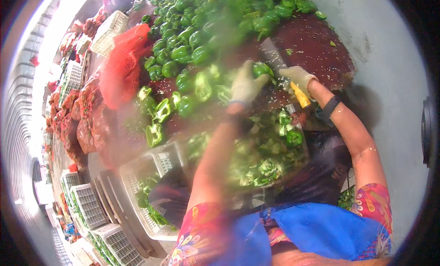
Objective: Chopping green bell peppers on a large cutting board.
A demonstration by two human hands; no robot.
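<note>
A pale knit glove covers my left hand [246, 84], whose fingers rest against a green bell pepper [262, 70] on the dark red tabletop [316, 49]. My right hand [298, 77], gloved too, grips a wide-bladed knife [273, 53] with a yellow handle [300, 95]; its blade lies just right of the pepper, pointing away from me. Halved peppers [162, 110] lie left of my left hand. Beyond them spreads a large heap of whole green peppers [192, 36]. White seeds dot the tabletop. A smudge blurs the middle of the view.
A container of pepper pieces [271, 171] stands below my hands. A white plastic crate [165, 236] with green pieces is at lower left. Red mesh netting [125, 67] lies at the left table edge. Filled mesh sacks [87, 128] and more crates [90, 206] stand farther left; a pale wall [395, 128] is at right.
</note>
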